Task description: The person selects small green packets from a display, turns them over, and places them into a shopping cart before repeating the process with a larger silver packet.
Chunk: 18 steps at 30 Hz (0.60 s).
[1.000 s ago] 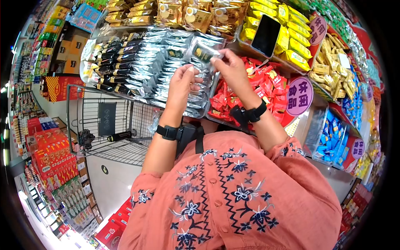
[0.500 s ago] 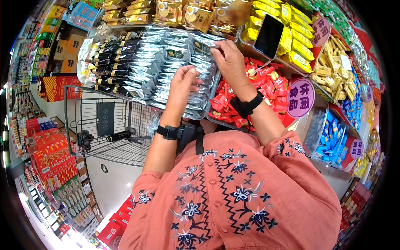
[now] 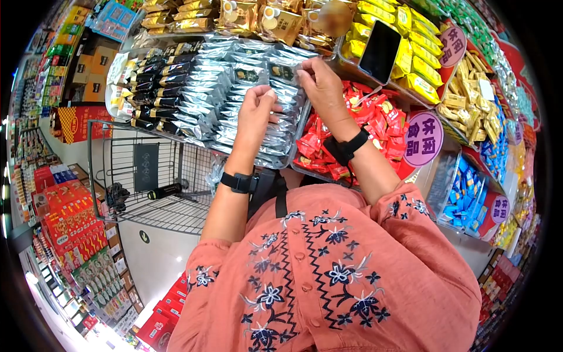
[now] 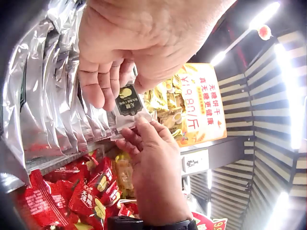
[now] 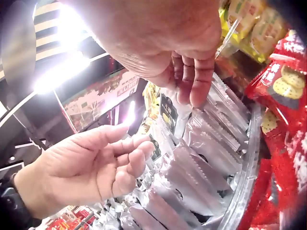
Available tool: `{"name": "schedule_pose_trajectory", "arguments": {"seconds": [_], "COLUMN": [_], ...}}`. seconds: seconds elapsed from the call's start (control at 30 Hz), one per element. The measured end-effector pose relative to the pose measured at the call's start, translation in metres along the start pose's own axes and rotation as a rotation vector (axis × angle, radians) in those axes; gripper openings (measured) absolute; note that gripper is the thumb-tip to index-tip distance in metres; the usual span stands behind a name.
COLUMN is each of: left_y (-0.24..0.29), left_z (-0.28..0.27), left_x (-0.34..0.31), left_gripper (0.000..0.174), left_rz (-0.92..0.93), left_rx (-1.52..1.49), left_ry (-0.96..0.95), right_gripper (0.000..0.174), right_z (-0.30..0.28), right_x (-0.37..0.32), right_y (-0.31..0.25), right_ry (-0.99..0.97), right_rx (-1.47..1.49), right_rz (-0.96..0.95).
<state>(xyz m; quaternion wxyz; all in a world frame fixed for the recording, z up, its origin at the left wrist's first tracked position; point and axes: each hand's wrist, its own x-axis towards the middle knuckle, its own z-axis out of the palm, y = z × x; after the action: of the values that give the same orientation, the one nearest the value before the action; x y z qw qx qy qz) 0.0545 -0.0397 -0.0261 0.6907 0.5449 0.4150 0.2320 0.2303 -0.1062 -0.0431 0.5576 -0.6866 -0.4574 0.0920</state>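
The fingers of the right hand (image 3: 324,91) are drawn together in a pinch, thumb against fingertips, on the edge of a silver packet (image 4: 127,99) with a dark label; the packet reaches from that pinch toward the left hand (image 3: 255,114). The left fingers hang loosely bent just beside it, with nothing visible in them; whether they brush the neighbouring foil I cannot tell. The packet should be very light, its wrapper thin, slick and crinkly, so a loose touch could slide off. What is inside is hidden — I would treat it as brittle and spare the middle any squeeze. The edge now pinched looks the best hold, soft film that folds between thumb and fingertip. Close around and below the fingers, more silver packets (image 3: 205,88) lean in tight rows, so neighbours may drag along with it. Just past the right fingers on the wrist side lie red packets (image 3: 381,126); farther off — beyond the fingertips — come gold packets (image 3: 272,23).
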Motion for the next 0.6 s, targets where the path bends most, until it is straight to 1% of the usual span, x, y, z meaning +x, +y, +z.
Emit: {"name": "schedule_pose_trajectory", "arguments": {"seconds": [0.13,0.23,0.37,0.43,0.6], "left_y": [0.003,0.002,0.001,-0.003,-0.006], "left_z": [0.009,0.012,0.015,0.015,0.014], "left_x": [0.008,0.015,0.022,0.026,0.029], "left_gripper": [0.04,0.042,0.048,0.051,0.051], "left_rz": [0.072,0.075,0.129,0.16,0.143], "left_rx": [0.078,0.111,0.281,0.331,0.334], "left_ry": [0.006,-0.005,-0.047,-0.065,-0.065], "right_gripper": [0.012,0.013,0.014,0.014,0.015], "right_z": [0.002,0.001,0.0,0.0,0.0], "right_x": [-0.001,-0.002,-0.004,-0.003,-0.004], "right_y": [0.002,-0.001,0.0,0.0,0.004], "right_ry": [-0.004,-0.005,-0.009,0.0,0.003], "right_rx": [-0.013,-0.061,-0.062,-0.077,-0.129], "right_rz": [0.016,0.025,0.059,0.037,0.007]}}
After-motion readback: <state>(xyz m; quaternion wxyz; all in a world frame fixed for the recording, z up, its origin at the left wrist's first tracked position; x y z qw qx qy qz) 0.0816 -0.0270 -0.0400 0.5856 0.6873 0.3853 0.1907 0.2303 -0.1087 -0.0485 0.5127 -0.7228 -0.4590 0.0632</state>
